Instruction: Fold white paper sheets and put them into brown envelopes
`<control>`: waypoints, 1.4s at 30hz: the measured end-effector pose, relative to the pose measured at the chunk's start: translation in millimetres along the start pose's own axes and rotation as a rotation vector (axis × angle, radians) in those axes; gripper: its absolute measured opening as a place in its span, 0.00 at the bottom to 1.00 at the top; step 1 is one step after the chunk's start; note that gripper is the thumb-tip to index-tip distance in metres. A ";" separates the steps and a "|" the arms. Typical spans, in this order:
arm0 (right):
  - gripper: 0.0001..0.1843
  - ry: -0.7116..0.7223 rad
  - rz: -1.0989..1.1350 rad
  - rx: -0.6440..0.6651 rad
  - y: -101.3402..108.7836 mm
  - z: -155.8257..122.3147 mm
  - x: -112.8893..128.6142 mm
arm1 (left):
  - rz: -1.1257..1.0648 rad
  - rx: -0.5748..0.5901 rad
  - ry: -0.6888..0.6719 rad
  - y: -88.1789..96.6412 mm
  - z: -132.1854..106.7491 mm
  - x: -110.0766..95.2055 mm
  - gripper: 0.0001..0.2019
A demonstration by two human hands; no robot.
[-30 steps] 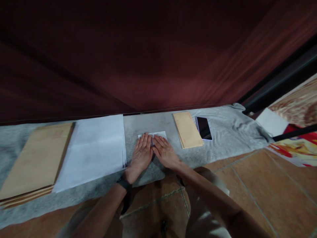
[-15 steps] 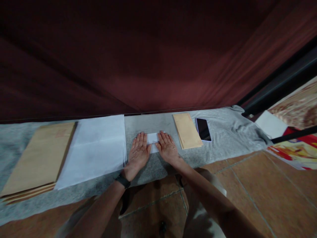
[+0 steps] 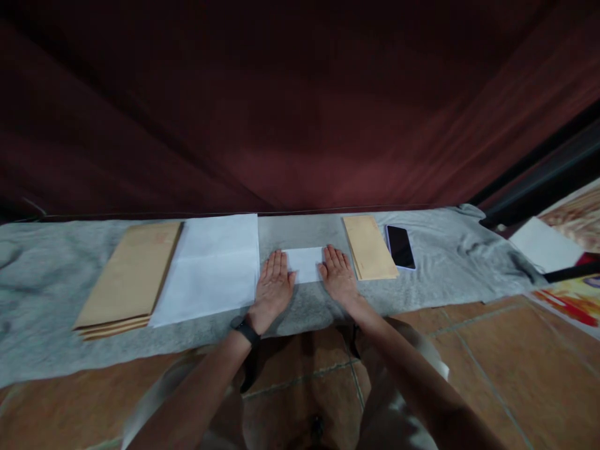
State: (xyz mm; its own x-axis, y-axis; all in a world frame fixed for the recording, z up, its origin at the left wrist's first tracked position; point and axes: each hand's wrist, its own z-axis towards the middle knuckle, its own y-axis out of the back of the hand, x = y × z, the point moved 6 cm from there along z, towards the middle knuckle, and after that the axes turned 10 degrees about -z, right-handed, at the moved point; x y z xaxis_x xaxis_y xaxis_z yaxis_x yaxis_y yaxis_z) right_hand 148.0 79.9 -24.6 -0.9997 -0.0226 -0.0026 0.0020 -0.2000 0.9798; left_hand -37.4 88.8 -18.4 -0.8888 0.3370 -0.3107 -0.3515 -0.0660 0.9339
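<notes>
A small folded white paper [image 3: 304, 264] lies on the grey cloth [image 3: 435, 275] in front of me. My left hand [image 3: 273, 287] rests flat on its left end, fingers stretched out and together. My right hand [image 3: 338, 276] lies flat on its right end, also open. The middle of the paper shows bare between the two hands. A black band sits on my left wrist.
Left of my hands lies a stack of white sheets [image 3: 210, 265], and further left a pile of brown envelopes [image 3: 129, 278]. A single brown envelope [image 3: 369, 247] and a dark phone [image 3: 401, 246] lie to the right. A dark red curtain [image 3: 300, 106] hangs behind. Tiled floor below.
My hands have slid apart along the folded paper, left hand leftward and right hand rightward, baring its middle. The camera view shifted a little to the left.
</notes>
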 end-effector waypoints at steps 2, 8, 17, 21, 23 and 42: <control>0.31 -0.005 0.008 -0.018 0.0 -1.1 0.5 | -0.005 -0.019 0.007 3.0 -4.8 0.0 0.32; 0.30 -0.062 0.036 -0.055 -2.4 -4.8 -3.3 | -0.040 -0.038 0.005 8.8 -12.1 2.5 0.30; 0.29 0.138 0.146 -0.042 16.9 -6.2 29.9 | -0.036 0.055 -0.263 10.5 -20.1 -34.8 0.28; 0.27 0.182 0.123 0.020 13.8 -11.1 39.5 | -0.013 0.116 -0.306 -3.5 -27.2 -41.5 0.29; 0.27 0.183 0.098 0.022 11.8 -13.5 38.8 | -0.003 0.116 -0.295 -5.5 -28.8 -41.5 0.30; 0.32 -0.024 0.009 -0.070 3.2 -17.0 24.8 | 0.105 0.062 -0.023 2.2 -40.8 -47.2 0.37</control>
State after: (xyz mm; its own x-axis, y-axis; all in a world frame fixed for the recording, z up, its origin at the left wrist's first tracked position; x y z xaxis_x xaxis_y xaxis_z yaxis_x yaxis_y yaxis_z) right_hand 123.6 62.1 -25.0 -0.9999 -0.0018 0.0115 0.0115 -0.2682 0.9633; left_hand -8.2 34.4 -9.0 -0.9126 0.3527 -0.2068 -0.2371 -0.0444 0.9705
